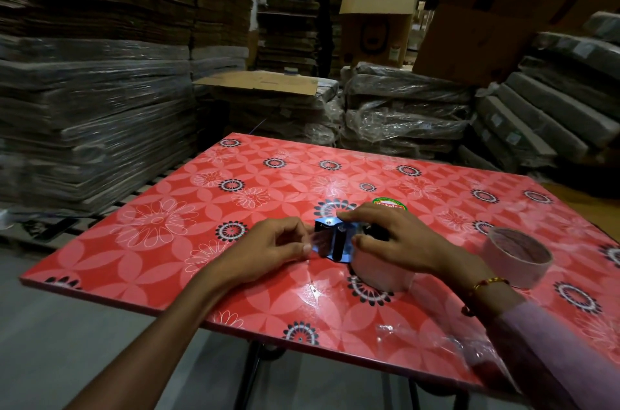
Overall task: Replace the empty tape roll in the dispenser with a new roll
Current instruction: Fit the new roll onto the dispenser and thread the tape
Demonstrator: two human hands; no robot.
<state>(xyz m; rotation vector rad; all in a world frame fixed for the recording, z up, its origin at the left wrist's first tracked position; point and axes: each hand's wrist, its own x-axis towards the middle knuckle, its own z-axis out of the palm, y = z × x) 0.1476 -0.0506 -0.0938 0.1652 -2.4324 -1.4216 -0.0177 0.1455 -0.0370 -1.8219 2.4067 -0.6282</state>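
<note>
- Right hand (392,238) clamps down over the dispenser (335,238), hiding most of it
- Left hand (268,250) pinches the tape end (317,241) just left of the dispenser
- Spare roll (516,257) sits right of the dispenser on the table (167,241)

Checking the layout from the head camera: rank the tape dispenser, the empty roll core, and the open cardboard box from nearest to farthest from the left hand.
1. Tape dispenser: touching the left hand, just right of it.
2. Empty roll core: far right on the table.
3. Open cardboard box: background, beyond the table.
</note>
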